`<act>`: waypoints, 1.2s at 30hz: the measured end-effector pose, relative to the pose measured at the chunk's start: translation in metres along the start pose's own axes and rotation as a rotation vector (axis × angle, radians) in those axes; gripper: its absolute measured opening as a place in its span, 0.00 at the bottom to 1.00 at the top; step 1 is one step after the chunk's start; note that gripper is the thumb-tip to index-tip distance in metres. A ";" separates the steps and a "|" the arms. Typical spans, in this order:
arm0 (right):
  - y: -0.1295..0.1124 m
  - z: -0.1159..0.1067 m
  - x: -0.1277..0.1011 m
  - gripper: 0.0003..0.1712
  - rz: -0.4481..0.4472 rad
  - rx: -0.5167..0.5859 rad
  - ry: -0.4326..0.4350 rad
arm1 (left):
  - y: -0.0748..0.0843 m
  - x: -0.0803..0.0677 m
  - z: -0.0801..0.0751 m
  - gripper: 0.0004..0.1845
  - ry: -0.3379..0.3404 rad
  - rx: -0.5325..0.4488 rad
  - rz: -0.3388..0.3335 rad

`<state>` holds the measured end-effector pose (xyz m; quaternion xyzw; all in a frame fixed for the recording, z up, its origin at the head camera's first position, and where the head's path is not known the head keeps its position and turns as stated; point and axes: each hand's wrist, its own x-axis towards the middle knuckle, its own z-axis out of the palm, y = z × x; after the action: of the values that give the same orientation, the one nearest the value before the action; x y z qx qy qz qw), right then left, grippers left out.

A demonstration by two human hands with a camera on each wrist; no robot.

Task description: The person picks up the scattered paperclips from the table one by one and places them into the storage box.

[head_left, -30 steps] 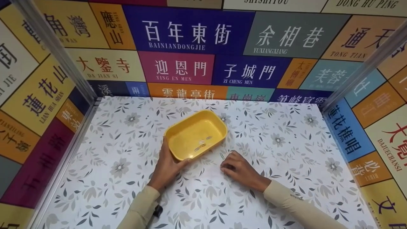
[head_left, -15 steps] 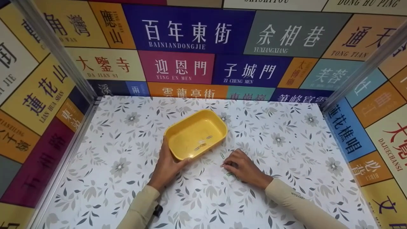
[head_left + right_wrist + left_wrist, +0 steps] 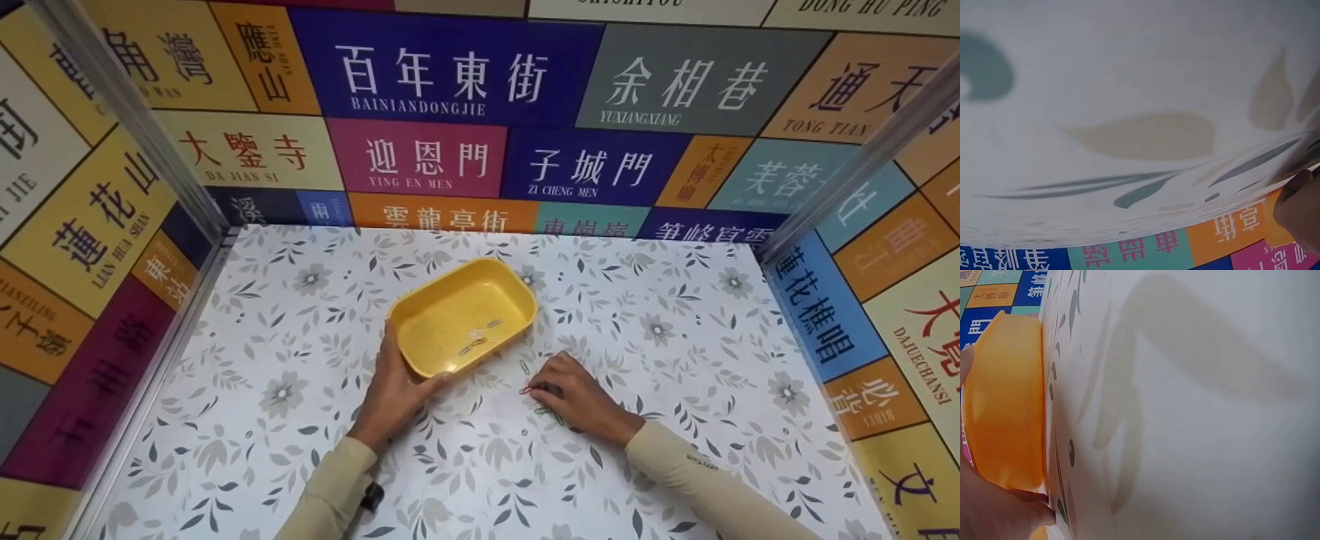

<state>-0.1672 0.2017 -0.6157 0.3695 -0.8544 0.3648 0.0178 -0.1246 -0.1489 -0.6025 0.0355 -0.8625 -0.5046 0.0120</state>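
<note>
Paperclips: a reddish clip is lying flat on the table, touching the tips of the right hand, whose curled fingers are pinching at it; a green clip is sitting just beyond those fingertips; another green one just beneath them; left hand is cupping the yellow tray, thumb on the rim; thin, light, slippery wire, judged best nipped at an edge.

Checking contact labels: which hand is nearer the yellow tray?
Left. The left hand grips the near corner of the yellow tray, thumb on its rim. The right hand is apart from it, on the table beside it, fingertips at a red paper clip.
</note>
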 end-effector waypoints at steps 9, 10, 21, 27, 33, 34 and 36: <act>0.001 -0.001 -0.004 0.03 -0.037 0.002 0.022 | 0.001 0.000 0.001 0.78 -0.017 -0.006 -0.044; 0.001 -0.002 -0.006 0.02 -0.040 0.006 0.021 | 0.001 -0.001 0.001 0.77 -0.017 -0.007 -0.044; 0.001 -0.007 -0.020 0.03 -0.060 -0.004 0.013 | 0.001 -0.001 0.000 0.76 0.004 -0.019 0.009; 0.003 -0.006 -0.021 0.02 -0.058 0.008 0.011 | 0.001 -0.001 0.000 0.77 -0.002 -0.014 -0.009; 0.005 -0.006 -0.020 0.03 -0.087 0.020 0.027 | 0.000 0.000 0.000 0.77 0.000 -0.021 -0.008; 0.005 -0.006 -0.019 0.04 -0.088 0.022 0.028 | 0.000 0.000 0.000 0.77 -0.001 -0.022 -0.011; 0.005 -0.007 -0.019 0.04 -0.074 0.027 0.030 | 0.000 0.000 0.000 0.77 -0.004 -0.021 -0.013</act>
<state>-0.1582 0.2201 -0.6191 0.3958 -0.8347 0.3809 0.0389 -0.1246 -0.1487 -0.6022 0.0400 -0.8568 -0.5140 0.0075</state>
